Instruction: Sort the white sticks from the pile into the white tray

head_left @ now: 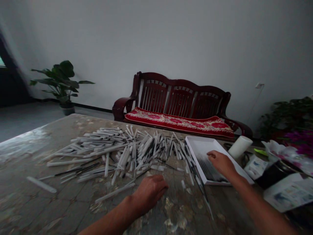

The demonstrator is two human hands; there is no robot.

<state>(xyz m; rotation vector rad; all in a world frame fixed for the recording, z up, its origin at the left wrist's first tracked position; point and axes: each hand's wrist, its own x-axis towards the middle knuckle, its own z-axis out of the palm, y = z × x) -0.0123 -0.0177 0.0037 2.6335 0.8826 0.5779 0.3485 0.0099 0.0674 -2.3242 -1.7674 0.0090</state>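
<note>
My left hand (152, 192) is low over the table, just in front of a heap of slim whitish tubes (105, 143), some with dark parts. Its fingers are curled closed, and whatever they may hold is hidden. My right hand (221, 163) is above a shallow white box (200, 143), thumb and fingers pinched together; I cannot make out anything between them. Inside the box, thin dark sticks (211, 169) lie side by side. Long dark and whitish sticks (199, 186) lie along the box's left side. Small clear pieces (183, 185) are scattered between my hands.
A white roll (240, 147), a black container (276, 173) and a white printed package (290, 192) crowd the table's right side. Purple flowers (304, 142) stand behind them. Beyond the patterned table (61, 209) is a wooden bench (181, 94); a potted plant (63, 85) is at left.
</note>
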